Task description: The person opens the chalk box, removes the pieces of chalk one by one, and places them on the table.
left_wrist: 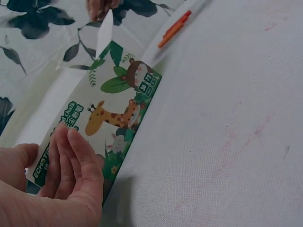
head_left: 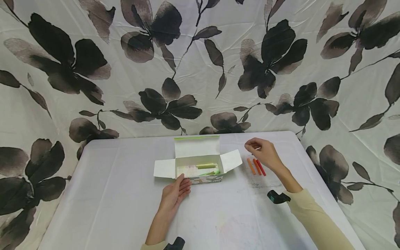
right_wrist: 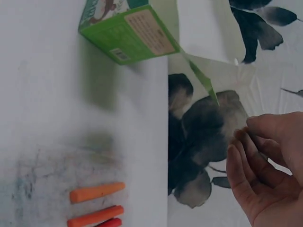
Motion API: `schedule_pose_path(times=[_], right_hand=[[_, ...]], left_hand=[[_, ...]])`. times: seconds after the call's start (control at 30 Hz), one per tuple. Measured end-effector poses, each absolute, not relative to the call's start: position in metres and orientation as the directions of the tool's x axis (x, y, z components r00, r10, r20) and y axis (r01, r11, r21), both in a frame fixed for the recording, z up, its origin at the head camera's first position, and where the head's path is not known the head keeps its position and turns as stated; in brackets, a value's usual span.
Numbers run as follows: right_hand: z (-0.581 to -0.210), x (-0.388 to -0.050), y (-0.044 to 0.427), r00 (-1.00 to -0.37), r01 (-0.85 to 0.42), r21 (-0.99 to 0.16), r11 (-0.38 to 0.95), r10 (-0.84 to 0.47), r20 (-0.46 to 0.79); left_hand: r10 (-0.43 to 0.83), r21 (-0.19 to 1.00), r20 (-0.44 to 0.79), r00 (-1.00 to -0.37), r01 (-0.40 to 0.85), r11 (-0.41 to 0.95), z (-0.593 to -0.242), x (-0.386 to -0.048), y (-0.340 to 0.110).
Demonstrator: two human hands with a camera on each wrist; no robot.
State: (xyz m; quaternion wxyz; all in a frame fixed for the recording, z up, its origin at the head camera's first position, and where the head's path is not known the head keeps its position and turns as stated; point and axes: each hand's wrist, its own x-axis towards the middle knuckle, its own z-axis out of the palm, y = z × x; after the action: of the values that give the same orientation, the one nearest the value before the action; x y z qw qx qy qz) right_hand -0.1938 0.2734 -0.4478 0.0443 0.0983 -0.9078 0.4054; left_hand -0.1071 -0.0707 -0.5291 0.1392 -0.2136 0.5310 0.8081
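An open white box with green printing and animal pictures holds yellow-green sticks and green ones. My left hand grips its near wall toward the left corner, thumb at the rim and fingers against the printed side. To the right of the box, two orange sticks and a red stick lie side by side. Just beyond these sticks is my right hand, raised with fingers loosely bent; in the right wrist view the hand shows no object between thumb and fingers.
The box's side flaps spread left and right, and its lid stands up at the back. Faint coloured smudges mark the white tabletop. Flower-patterned cloth hangs behind the far edge.
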Motion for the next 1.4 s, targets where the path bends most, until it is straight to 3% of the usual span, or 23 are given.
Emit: schedule_pose_path(times=[0.47, 0.83, 1.4], right_hand=[[-0.445, -0.204, 0.227, -0.933, -0.344, -0.732, 0.589, -0.305, 0.192], [-0.457, -0.206, 0.192, -0.885, -0.372, -0.752, 0.545, -0.452, 0.110], [-0.481, -0.205, 0.158, -0.707, -0.507, -0.734, 0.453, -0.705, 0.053]], left_hand=[[-0.009, 0.797, -0.498, -0.867, -0.454, -0.399, -0.529, -0.107, -0.070], [-0.012, 0.796, -0.498, -0.867, -0.452, -0.403, -0.529, -0.104, -0.069], [-0.028, 0.797, -0.491, -0.871, -0.436, -0.417, -0.532, -0.094, -0.062]])
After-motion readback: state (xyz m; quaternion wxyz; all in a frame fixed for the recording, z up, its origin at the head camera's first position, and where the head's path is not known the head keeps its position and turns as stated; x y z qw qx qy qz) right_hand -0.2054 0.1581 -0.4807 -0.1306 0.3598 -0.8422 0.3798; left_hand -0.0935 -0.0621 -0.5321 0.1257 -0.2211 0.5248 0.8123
